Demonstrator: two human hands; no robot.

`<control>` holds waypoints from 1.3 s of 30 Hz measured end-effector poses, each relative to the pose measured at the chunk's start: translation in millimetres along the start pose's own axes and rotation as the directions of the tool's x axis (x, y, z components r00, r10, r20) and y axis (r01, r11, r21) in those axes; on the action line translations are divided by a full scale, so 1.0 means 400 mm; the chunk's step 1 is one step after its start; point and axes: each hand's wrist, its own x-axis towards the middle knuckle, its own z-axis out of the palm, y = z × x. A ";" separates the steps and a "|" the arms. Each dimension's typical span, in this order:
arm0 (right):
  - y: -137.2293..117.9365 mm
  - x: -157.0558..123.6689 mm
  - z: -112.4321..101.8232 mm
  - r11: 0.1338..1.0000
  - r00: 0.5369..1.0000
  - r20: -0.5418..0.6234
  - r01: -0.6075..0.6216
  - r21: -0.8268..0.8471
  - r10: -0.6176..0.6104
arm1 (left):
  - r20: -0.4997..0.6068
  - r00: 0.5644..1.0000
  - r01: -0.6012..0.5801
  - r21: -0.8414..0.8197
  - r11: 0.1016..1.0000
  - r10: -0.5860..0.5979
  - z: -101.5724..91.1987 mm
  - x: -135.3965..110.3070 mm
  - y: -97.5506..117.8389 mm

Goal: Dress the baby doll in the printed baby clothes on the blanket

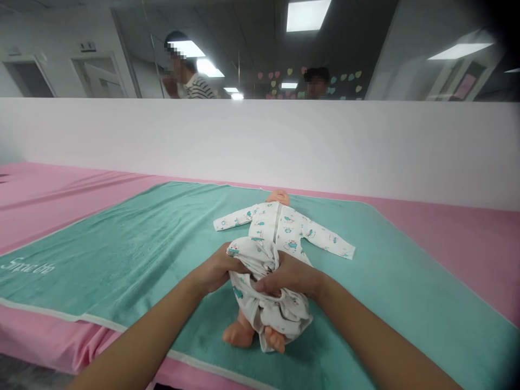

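Bare forearms [154, 330] lead to the left hand [221, 268] and right hand [290, 275], near each other, both clamped on bunched white cloth [258, 252] with teal print. Beneath and beyond them, a pinkish plastic baby doll [278, 196] in a matching long-sleeved jacket [264, 222] lies lengthwise on its back, feet [239, 333] nearer. Leftward, the teal plush towel [134, 244] bears white lettering [27, 266], "life" readable.
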 end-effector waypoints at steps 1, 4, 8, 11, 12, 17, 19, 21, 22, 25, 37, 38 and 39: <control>0.002 0.001 0.001 1.000 1.000 -0.019 -0.008 -0.021 0.007 | 0.006 1.000 0.004 -0.028 1.000 -0.003 0.000 -0.002 -0.001; 0.013 0.004 0.002 0.999 0.996 -0.087 0.018 0.030 -0.015 | -0.003 1.000 0.000 -0.051 0.999 0.000 0.007 -0.007 -0.001; 0.033 0.010 -0.006 0.924 0.961 -0.265 0.169 0.343 -0.077 | -0.022 0.999 -0.045 -0.066 0.997 0.043 0.038 -0.019 0.006; 0.035 0.008 -0.010 0.926 0.975 -0.206 0.155 0.345 -0.087 | 0.019 1.000 -0.014 0.066 0.998 0.013 0.072 -0.040 0.020; 0.032 0.006 -0.009 0.945 0.980 -0.179 0.141 0.295 -0.090 | -0.013 1.000 -0.009 0.163 0.987 0.011 0.084 -0.049 0.025; 0.002 -0.016 0.015 0.986 0.985 -0.119 0.135 0.100 -0.123 | -0.407 0.845 0.099 0.757 0.646 0.347 0.155 -0.089 0.033; -0.009 -0.029 0.022 0.989 0.991 -0.008 0.136 0.048 -0.136 | -0.366 0.819 0.148 0.879 0.452 0.443 0.183 -0.097 0.031; -0.016 -0.039 0.023 0.988 0.987 0.039 0.157 -0.005 -0.157 | -0.293 0.845 0.126 0.923 0.364 0.448 0.207 -0.099 0.034; -0.018 -0.043 0.021 0.985 0.985 0.029 0.173 -0.025 -0.173 | -0.276 0.862 0.107 0.919 0.380 0.425 0.216 -0.098 0.038; -0.017 -0.051 0.013 0.976 0.975 -0.019 0.219 -0.017 -0.219 | -0.319 0.884 0.095 0.838 0.537 0.342 0.226 -0.091 0.056; 0.006 -0.038 0.023 0.984 0.979 -0.092 0.181 0.001 -0.180 | -0.329 0.839 0.347 0.937 0.039 0.434 0.167 -0.034 0.026; 0.007 -0.038 0.023 0.989 0.985 -0.097 0.142 -0.045 -0.146 | -0.345 0.866 0.342 0.937 0.076 0.363 0.161 -0.040 0.033; 0.008 -0.038 0.023 0.989 0.988 -0.106 0.101 -0.106 -0.112 | -0.362 0.891 0.336 0.931 0.139 0.274 0.156 -0.050 0.042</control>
